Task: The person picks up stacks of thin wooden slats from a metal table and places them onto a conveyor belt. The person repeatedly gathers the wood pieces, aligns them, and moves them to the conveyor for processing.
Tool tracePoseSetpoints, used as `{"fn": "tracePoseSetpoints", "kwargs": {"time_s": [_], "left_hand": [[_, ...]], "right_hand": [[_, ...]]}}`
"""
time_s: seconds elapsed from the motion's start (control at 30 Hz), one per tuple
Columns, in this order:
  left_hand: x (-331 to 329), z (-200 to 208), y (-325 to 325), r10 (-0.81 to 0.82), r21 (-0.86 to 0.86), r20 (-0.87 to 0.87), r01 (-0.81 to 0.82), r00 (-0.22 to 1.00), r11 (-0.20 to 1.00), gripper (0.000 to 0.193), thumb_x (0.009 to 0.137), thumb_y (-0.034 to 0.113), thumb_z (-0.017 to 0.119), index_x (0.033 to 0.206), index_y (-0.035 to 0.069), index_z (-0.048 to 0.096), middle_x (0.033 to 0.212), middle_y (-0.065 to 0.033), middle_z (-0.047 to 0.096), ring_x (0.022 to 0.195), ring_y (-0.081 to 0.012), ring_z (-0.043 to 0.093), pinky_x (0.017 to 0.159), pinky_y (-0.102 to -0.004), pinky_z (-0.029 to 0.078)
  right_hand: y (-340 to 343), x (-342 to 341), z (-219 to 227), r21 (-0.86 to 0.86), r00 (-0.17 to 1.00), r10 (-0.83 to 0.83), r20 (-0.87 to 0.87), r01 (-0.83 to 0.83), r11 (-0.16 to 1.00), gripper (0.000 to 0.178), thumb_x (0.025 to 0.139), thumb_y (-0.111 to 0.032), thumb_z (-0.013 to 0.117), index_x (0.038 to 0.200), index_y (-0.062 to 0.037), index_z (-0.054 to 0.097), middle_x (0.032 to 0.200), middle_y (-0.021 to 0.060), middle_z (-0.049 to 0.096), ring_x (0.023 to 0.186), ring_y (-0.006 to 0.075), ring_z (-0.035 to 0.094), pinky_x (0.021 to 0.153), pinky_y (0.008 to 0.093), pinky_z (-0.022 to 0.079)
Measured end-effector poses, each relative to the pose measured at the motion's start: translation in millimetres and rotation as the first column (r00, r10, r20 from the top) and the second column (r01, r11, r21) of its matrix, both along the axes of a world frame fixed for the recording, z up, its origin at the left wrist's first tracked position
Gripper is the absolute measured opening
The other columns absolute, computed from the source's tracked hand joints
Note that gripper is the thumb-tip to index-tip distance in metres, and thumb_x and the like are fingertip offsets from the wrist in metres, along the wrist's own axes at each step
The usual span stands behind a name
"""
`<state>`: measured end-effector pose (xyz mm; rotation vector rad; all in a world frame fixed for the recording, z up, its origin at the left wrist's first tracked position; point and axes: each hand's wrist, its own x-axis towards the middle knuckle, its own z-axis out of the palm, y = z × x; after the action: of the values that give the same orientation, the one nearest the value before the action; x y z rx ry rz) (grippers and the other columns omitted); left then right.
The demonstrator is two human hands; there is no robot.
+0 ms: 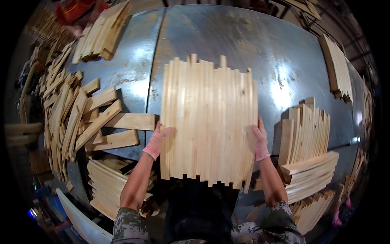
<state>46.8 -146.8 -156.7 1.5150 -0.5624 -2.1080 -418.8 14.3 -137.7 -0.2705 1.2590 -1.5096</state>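
A wide row of pale wooden slats (207,122), pressed side by side with uneven ends, spans the space between my two hands. My left hand (159,140), in a pink knit glove, grips the row's left edge with the thumb over the top. On the opposite edge my right hand (260,140), gloved alike, presses inward, fingers partly hidden behind the wood. The near ends of the slats overhang the front of the metal table (239,32). Whether their far ends rest on the table, I cannot tell.
Loose boards (97,122) lie in a jumbled heap at left. A slat stack (105,187) sits below it, another bundle (103,30) at the far left. To the right are stacked slats (310,130) and a bundle (336,67). A person in red (77,12) is at the far left.
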Motion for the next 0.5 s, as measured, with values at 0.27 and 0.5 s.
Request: {"fn": "tracePoseSetpoints", "kwargs": {"time_s": [0.27,0.5], "left_hand": [[-54,70,38,-0.075,-0.186,0.226,0.119,0.971,0.975,0.095,0.083,0.011,0.088,0.157,-0.002,0.032,0.128,-0.0163,0.066,0.107,-0.0238,0.068,0.094,-0.0361,0.056],[-16,143,107,-0.019,-0.251,0.066,0.035,0.998,0.967,0.101,0.075,0.017,0.092,0.158,-0.003,0.038,0.142,-0.0153,0.058,0.131,-0.0240,0.054,0.112,-0.0381,0.046]], "right_hand": [[24,-24,55,0.250,0.847,0.071,0.527,-0.234,0.940,0.054,0.094,-0.030,0.068,0.139,-0.0014,0.061,0.127,0.0127,0.071,0.115,0.0300,0.069,0.101,0.0463,0.057],[72,-4,92,0.245,0.905,0.322,0.279,-0.391,0.887,0.070,0.096,-0.045,0.060,0.147,0.0015,0.053,0.141,0.0223,0.062,0.123,0.0400,0.064,0.102,0.0547,0.057]]}}
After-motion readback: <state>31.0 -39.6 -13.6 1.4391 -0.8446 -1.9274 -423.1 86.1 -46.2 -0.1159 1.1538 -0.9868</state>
